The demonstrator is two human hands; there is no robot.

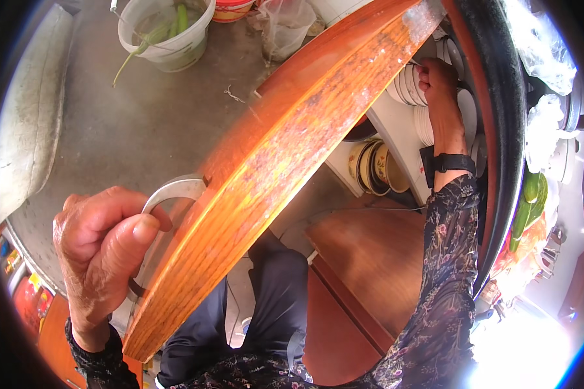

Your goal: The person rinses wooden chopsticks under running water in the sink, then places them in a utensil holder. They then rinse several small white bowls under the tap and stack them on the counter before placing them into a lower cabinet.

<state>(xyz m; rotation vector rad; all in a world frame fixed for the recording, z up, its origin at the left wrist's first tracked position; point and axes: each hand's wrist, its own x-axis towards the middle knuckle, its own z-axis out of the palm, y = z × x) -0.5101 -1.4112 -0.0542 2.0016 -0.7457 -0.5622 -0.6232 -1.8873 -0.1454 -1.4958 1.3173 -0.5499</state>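
Observation:
My left hand [109, 243] has its fingers hooked round the curved metal handle [175, 190] of a wooden cabinet door [272, 170], which stands open across the view. Behind the door, my right hand [435, 80] reaches into the cabinet among white bowls [406, 85]. Its fingers are curled near the bowls' rims; whether they grip one cannot be told. Stacked white dishes [423, 124] stand on the shelf below that hand. Yellow enamel bowls [388, 165] with a floral pattern rest on their sides on a lower level.
A white plastic bucket [175, 56] holding green vegetables stands on the floor beside a plastic bag [287, 29]. The dark countertop edge [508, 121] runs down the right, with cucumbers [528, 204] and bags on it. A second wooden door [374, 253] is low in front of me.

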